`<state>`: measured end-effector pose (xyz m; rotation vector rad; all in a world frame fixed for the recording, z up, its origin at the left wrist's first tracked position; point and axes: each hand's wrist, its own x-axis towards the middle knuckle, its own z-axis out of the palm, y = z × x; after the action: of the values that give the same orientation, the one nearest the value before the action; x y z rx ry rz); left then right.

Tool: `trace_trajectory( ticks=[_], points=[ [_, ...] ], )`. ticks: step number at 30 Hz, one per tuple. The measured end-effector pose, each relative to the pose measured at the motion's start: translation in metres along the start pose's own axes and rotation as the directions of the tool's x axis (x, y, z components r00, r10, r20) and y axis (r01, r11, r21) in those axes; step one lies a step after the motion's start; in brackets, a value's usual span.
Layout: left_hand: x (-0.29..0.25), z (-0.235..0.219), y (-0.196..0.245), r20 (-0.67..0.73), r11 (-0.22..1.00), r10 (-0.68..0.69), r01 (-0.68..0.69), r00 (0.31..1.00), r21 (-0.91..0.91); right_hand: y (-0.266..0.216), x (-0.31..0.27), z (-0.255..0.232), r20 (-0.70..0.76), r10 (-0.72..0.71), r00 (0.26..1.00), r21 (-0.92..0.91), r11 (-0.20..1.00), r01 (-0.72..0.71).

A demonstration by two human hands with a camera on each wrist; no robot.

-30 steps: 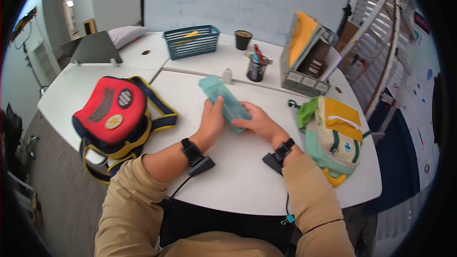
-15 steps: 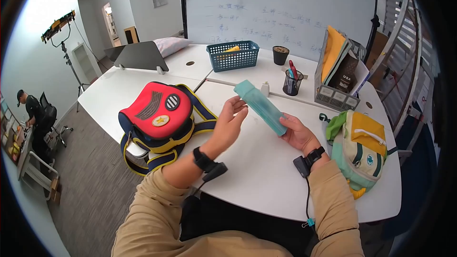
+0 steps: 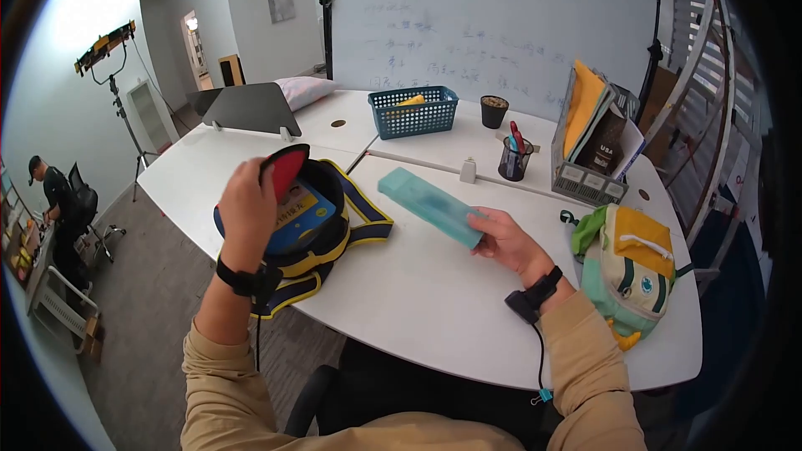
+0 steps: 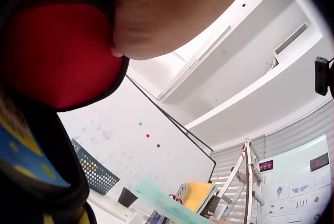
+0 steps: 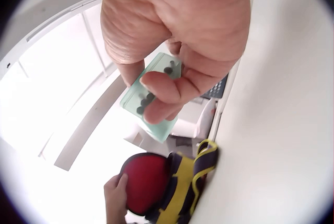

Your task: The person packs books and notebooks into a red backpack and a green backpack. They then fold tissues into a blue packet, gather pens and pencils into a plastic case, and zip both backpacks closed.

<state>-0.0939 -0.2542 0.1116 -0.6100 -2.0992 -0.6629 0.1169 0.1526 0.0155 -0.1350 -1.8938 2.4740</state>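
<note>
The red flap (image 3: 288,169) of a navy and yellow backpack (image 3: 324,252) stands raised, its edge gripped by my left hand (image 3: 247,209). Inside the bag, a blue and yellow book or folder (image 3: 311,214) shows, partly hidden behind the left hand; a corner of it appears in the left wrist view too. My right hand (image 3: 514,244) holds a translucent teal pencil case (image 3: 422,198) by its near end, above the table. Several dark round shapes show through the case (image 5: 142,105) in the right wrist view, with fingers and thumb around it.
A green, cream and yellow backpack (image 3: 628,271) lies at the right of the white table (image 3: 418,317). Behind stand a blue basket (image 3: 415,117), a small dark pot (image 3: 494,113), a mesh pen cup (image 3: 514,160) and a grey file holder (image 3: 589,179).
My left hand has left the pencil case, moved left to the red backpack and lifted its flap, exposing the inside. The right hand keeps the case, which has tilted flatter.
</note>
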Motion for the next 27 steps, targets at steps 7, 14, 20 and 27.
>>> trace_trajectory(
  ticks=[7, 14, 20, 27],
  points=[
    [0.03, -0.014, 0.0, -0.002, 0.99, 0.085, -0.084, 0.996, -0.112, -0.015, 0.082, 0.091, 0.158, 0.157, 0.975, -0.093, 0.985, -0.144],
    [0.022, -0.013, 0.018, 0.092, 0.981, 0.153, -0.14, 0.984, -0.135, -0.001, 0.146, 0.158, 0.183, -0.009, 0.983, -0.055, 0.998, 0.019],
    [-0.005, -0.018, 0.025, 0.568, 0.935, 0.234, -0.023, 0.789, -0.353, 0.001, 0.11, 0.131, 0.11, 0.067, 0.992, -0.105, 0.993, -0.055],
    [-0.056, -0.047, -0.031, 0.22, 0.99, 0.092, -0.066, 0.971, -0.123, 0.047, 0.106, 0.086, 0.076, 0.038, 0.996, -0.301, 0.954, -0.014]
  ],
)
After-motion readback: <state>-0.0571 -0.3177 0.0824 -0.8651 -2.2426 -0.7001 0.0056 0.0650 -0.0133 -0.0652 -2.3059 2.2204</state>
